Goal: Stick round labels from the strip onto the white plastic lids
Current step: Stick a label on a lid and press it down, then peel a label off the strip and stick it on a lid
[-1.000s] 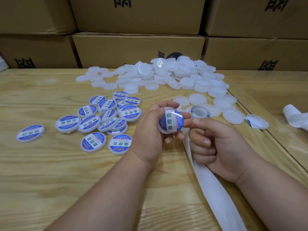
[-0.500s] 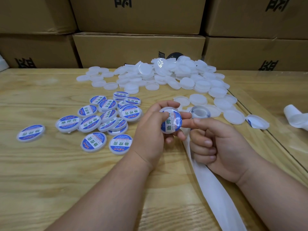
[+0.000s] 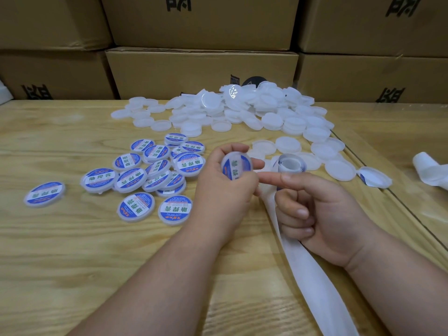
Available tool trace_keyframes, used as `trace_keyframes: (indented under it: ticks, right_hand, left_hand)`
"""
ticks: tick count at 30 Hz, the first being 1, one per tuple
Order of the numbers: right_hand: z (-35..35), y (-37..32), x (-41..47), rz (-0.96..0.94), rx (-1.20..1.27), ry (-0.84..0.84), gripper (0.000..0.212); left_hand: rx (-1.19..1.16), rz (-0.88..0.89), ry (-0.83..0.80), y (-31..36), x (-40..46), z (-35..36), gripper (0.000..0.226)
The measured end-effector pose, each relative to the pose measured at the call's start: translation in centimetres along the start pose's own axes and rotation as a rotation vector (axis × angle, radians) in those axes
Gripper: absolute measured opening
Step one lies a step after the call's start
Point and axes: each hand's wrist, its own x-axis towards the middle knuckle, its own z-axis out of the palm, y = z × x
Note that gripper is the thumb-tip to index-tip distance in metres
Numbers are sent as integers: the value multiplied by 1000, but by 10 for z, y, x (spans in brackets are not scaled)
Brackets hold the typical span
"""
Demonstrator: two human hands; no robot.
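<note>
**Labelled lid held up between two hands**

Where the pale wooden table [image 3: 72, 263] comes nearest the camera, a long white strip of empty label backing [image 3: 305, 275] runs from the lower edge up toward the hands. It passes under the right hand [image 3: 324, 214], whose lower three fingers are curled into the palm; whether they grip the strip I cannot tell. That hand's forefinger is stretched out leftward with the thumb lying along it, the fingertip just beside the left hand.

The left hand [image 3: 225, 190] has its fingers and thumb curled round a round white plastic lid bearing a blue-and-white label [image 3: 236, 166], held off the table and tilted, somewhat blurred.

Just beyond the right forefinger lies a small coiled roll of label strip [image 3: 291, 163]. To the left of the hands sits a cluster of labelled white lids [image 3: 155, 175], some overlapping, with one lone labelled lid [image 3: 44, 197] well apart on the far left.

Farther back spreads a heap of plain white plastic lids [image 3: 242, 110], a few trailing toward the right. A crumpled white piece of backing [image 3: 431, 170] lies at the right edge. Stacked brown cardboard boxes [image 3: 201, 71] with black printing close off the back.
</note>
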Motion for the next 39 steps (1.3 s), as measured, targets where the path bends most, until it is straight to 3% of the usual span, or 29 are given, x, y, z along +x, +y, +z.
trace_keyframes:
  ticks: [5,8,12,17,24,30,32,34,39]
  right_hand:
    - [-3,-1,0,6,66,22,46]
    - [-3,-1,0,1,72,22,43]
    - [-4,-1,1,-7,70,8,39]
    - [-5,0,1,-21,78,-8,36]
    - [-5,0,2,-21,98,-2,33]
    - [-5,3,3,-118,50,81,25]
    - [-4,8,3,-267,-207,253,16]
    - [-3,15,5,-417,-517,388,21]
    - [-5,22,9,-522,-785,357,15]
  left_hand:
    - [-82,-75,94,5,4,-4,7]
    - [-96,-73,136,4,4,-4,25]
    - [-133,-56,190,1,4,-2,12]
    - [-245,-114,326,-1,12,-3,69]
    - [-330,-25,474,1,12,-7,67]
    - [-152,22,382,1,9,-6,59]
    - [11,23,269,-1,5,-3,49]
    - [230,24,156,-5,2,1,44]
    - [629,31,12,-6,-4,4,40]
